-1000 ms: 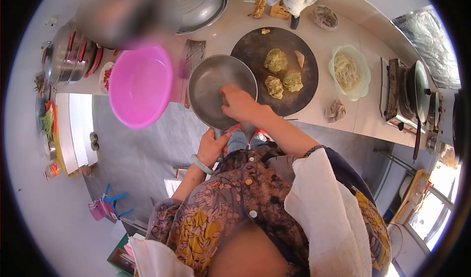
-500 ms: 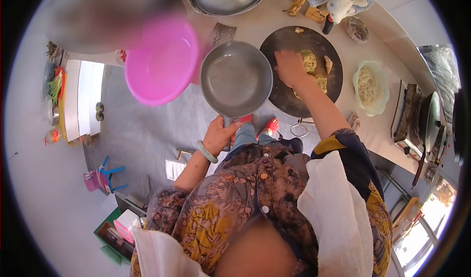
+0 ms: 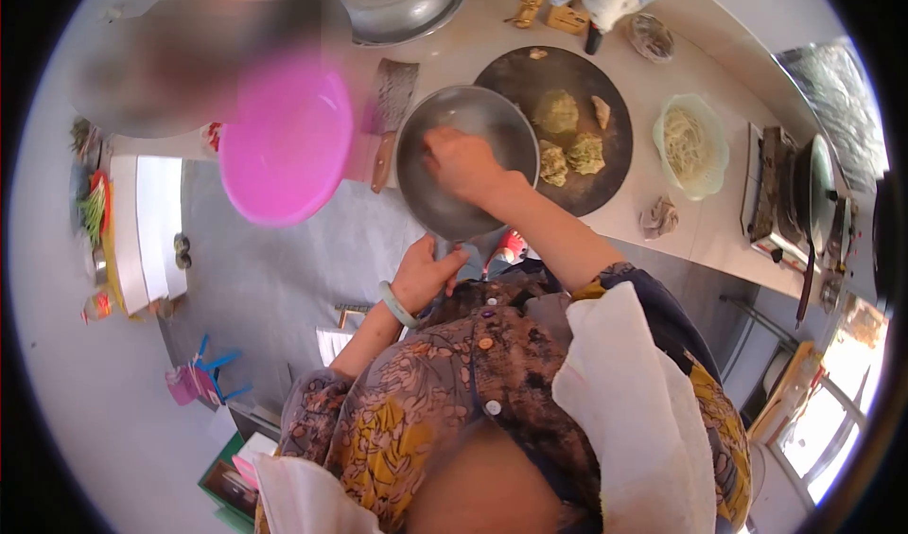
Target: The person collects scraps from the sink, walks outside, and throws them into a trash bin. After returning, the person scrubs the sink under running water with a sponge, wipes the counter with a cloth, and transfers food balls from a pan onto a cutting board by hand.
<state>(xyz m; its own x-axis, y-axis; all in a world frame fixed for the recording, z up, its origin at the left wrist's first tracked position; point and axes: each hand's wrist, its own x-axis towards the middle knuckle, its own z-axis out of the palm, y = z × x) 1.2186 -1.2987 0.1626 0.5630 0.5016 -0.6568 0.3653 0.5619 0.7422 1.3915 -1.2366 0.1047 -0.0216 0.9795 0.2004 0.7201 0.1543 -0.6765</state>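
Observation:
A grey pan (image 3: 435, 193) is held over the front edge of the counter, with my left hand (image 3: 423, 274) wrapped round its handle below the rim. My right hand (image 3: 461, 165) reaches inside the pan, its fingers curled down near the left part of the bottom; what they hold, if anything, is hidden. Right of the pan, and partly behind it, lies a round dark board (image 3: 605, 108). Several greenish shredded clumps (image 3: 586, 154) sit on the board, along with a pale piece (image 3: 601, 112) at its right side.
A pink basin (image 3: 284, 146) and a cleaver (image 3: 392, 99) lie left of the pan. At the right are a pale green basket (image 3: 702, 179) of white shreds, a crumpled cloth (image 3: 659, 218) and a stove (image 3: 774, 193). A metal lid (image 3: 397, 2) rests at the back.
My right hand has moved left from the dark board back into the pan. Half a second ago it was at the board's left side. My left hand keeps hold of the handle.

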